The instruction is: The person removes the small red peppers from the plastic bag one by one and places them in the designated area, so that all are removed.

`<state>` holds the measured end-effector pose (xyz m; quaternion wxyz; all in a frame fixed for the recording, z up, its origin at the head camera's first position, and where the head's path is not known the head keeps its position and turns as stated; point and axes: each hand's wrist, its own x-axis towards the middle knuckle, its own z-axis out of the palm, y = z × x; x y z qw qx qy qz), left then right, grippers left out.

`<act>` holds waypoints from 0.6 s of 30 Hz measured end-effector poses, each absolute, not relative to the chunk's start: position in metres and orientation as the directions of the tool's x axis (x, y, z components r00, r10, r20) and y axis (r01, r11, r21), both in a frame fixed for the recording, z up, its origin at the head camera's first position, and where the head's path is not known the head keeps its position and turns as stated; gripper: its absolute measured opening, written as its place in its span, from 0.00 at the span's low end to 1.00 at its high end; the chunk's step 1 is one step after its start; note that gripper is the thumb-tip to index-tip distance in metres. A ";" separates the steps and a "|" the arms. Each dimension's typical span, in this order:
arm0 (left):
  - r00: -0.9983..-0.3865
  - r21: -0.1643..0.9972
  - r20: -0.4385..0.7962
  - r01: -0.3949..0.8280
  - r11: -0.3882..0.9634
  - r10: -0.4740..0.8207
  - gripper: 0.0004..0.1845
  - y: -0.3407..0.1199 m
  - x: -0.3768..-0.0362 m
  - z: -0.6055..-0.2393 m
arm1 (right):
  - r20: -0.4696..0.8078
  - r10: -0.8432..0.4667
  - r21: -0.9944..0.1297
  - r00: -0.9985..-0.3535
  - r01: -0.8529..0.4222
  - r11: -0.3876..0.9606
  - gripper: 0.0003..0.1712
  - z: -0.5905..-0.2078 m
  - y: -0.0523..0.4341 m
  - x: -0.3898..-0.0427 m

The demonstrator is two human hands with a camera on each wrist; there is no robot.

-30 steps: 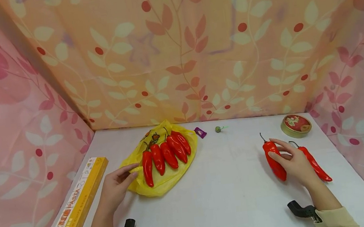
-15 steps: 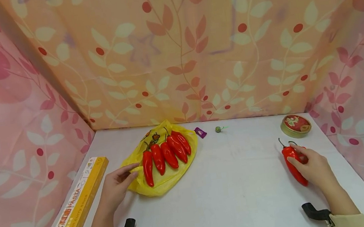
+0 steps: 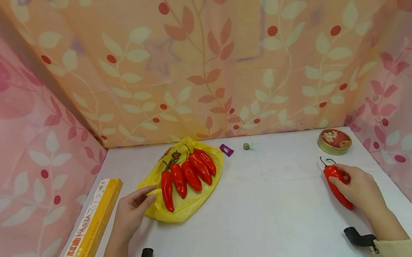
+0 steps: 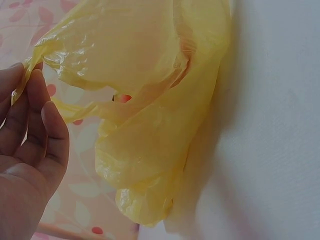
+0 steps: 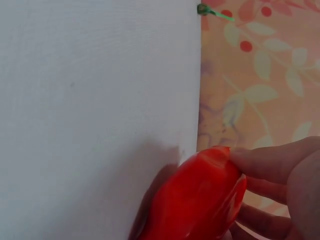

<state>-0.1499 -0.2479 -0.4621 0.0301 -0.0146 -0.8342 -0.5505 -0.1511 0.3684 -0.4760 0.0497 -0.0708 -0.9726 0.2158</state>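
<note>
Rightward the right hand [image 3: 358, 189] has slid, fingers clasping red peppers [image 3: 336, 185]; left hand [image 3: 133, 211] pinches the yellow bag [image 3: 184, 205]. Grip firmly, lifting both clear together.

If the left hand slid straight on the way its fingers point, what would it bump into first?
The left hand already pinches the edge of the yellow bag. Going straight on, up and right, it would probably meet the nearest red pepper lying on the bag first, though depth is hard to judge.
</note>
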 end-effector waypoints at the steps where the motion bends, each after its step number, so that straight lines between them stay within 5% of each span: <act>1: -0.998 0.918 0.064 0.056 0.392 -0.008 0.18 -0.248 -0.150 -0.462 | 0.074 0.160 -0.424 -0.984 0.114 0.899 0.35 -0.477 0.369 -0.150; 18: -0.999 0.927 0.035 0.025 0.374 -0.019 0.18 -0.247 -0.150 -0.462 | 0.045 0.160 -0.341 -0.986 0.135 0.930 0.35 -0.481 0.373 -0.154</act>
